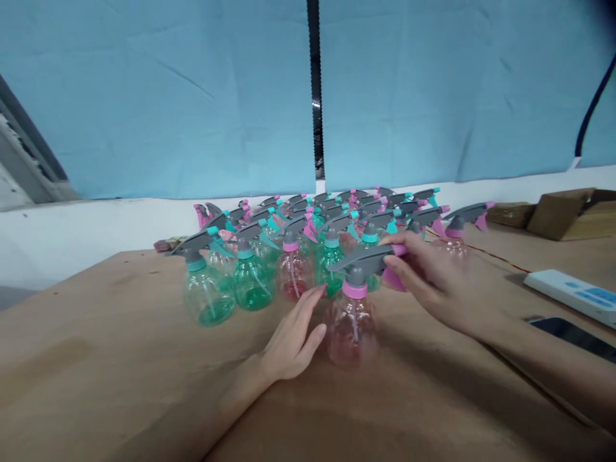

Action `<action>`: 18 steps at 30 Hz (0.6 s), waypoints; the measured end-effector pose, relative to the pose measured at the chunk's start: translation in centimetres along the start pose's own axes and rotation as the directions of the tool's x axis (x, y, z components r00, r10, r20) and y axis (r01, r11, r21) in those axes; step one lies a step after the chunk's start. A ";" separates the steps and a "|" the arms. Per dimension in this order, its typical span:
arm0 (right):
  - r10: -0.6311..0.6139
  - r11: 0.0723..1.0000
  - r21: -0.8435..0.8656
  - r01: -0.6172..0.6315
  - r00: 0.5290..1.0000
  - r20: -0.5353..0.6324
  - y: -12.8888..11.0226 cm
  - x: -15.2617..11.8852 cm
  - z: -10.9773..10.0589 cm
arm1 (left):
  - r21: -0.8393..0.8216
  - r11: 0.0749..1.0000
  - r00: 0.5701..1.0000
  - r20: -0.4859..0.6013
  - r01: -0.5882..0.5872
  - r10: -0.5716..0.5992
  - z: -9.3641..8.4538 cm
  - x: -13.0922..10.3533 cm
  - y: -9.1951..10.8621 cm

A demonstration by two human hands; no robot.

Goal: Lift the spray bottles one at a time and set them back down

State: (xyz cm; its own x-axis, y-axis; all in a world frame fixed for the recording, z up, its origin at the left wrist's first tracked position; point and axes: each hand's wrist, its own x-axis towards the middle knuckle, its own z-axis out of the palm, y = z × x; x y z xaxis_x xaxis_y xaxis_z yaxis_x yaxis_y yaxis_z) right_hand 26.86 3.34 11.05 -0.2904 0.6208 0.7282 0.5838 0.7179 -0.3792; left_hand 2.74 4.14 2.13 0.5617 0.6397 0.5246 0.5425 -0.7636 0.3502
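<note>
A clear pink spray bottle (353, 330) with a grey head and pink collar stands upright, close to me. My right hand (428, 273) grips its spray head by the nozzle end, fingers closed around the pink tip. To the left of that bottle, my left hand (296, 340) has its fingers stretched out and holds nothing; whether it touches the bottle I cannot tell. Just behind stand a red-pink spray bottle (292, 273) and a green spray bottle (253, 282). At the front left is a pale green spray bottle (206, 295).
Several more spray bottles crowd in rows towards the wall. On the right lie a white power strip (572, 295), a dark phone-like slab (572, 335) and an open cardboard box (572, 215). Blue sheeting (192, 96) covers the wall behind the wooden table (120, 359).
</note>
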 end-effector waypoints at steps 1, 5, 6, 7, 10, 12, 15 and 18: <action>0.003 0.999 0.045 -0.004 1.000 0.018 0.3 0.2 0.5 | -0.005 1.000 1.000 0.008 -0.017 0.017 0.0 0.0 0.0; 0.015 0.989 0.147 -0.019 0.999 0.032 0.9 0.5 1.7 | -0.001 0.999 0.999 0.013 -0.049 0.049 -0.1 0.0 0.1; 0.013 0.987 0.161 -0.018 0.999 0.034 1.0 0.6 1.9 | 0.003 0.999 0.999 0.011 -0.045 0.045 -0.1 0.0 0.0; 0.011 0.985 0.172 -0.017 0.999 0.038 1.1 0.6 2.1 | 0.006 0.999 0.999 0.009 -0.038 0.037 -0.1 0.0 0.0; 0.023 0.977 0.212 -0.033 0.999 0.049 1.4 0.3 2.4 | 0.013 1.000 1.000 0.007 -0.026 0.026 0.0 -0.2 -0.3; 0.054 0.962 0.266 -0.063 0.998 0.043 1.7 -0.4 2.7 | -0.026 0.999 0.999 -0.029 -0.031 0.031 -0.1 0.0 -0.3; 0.117 0.937 0.319 -0.138 0.990 0.084 2.5 -2.5 3.5 | -0.230 0.973 0.992 -0.120 0.016 -0.044 -1.0 1.6 -0.1; 0.181 0.930 0.267 -0.254 0.946 0.268 3.3 -5.2 4.8 | -0.514 0.853 0.995 0.002 0.090 -0.103 -2.6 4.9 0.2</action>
State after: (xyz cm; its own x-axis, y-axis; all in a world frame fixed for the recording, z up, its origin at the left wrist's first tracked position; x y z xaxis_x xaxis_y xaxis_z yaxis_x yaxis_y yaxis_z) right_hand 26.70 4.00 3.22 -0.3722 0.8020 0.4672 0.4137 0.5940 -0.6900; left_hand 3.99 6.89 6.74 0.5044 0.7151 0.4839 0.1921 -0.6393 0.7446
